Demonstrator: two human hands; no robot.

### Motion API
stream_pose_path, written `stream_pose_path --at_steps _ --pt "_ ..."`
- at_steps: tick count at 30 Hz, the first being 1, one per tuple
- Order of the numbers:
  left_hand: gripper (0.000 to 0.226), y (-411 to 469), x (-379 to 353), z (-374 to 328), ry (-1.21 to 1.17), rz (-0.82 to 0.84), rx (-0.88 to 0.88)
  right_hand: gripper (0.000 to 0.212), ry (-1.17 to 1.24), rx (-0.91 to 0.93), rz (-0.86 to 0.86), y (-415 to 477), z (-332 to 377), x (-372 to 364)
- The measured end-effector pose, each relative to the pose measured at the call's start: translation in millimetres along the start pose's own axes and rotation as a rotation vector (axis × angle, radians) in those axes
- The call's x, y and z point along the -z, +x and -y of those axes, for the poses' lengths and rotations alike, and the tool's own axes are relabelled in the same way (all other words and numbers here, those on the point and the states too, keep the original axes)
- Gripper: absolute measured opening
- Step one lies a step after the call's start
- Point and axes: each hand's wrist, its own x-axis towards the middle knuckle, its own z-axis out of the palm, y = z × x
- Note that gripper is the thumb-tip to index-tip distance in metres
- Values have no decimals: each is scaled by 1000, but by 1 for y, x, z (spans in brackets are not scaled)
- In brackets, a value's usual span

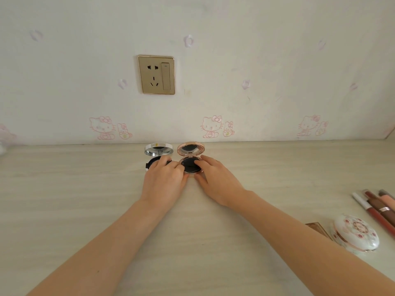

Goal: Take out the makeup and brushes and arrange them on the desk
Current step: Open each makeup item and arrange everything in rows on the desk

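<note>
I have both hands out at the far edge of the desk (85, 189), close under the wall. My right hand (215, 178) is nearer the pink compact (190, 160): its fingers curl around the base from the right, thumb on the near rim, so it grips the base. My left hand (164, 180) lies partly over the base of the silver compact (158, 155) and reaches rightward, fingertips touching the pink one's dark pad; I cannot tell whether they pinch it or only rest there. Both compacts stand open, lids upright toward the wall, the two just beside each other. The pink compact's hinge faces away from me, so squaring it up looks like a small turn from the right hand. Well apart, at my right, lie the floral case (355, 235) and a few lip pencils (376, 208), pointing away and leftward
</note>
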Motion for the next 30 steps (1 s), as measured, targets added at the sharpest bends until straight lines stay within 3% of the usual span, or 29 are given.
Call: stream_pose_path --at_steps 14,30 --pt "25 -22 34 -32 -162 50 -31 44 -85 -96 10 -65 -5 48" --pt "32 -47 45 -163 -577 209 -70 35 -144 -361 -114 -201 -80 129"
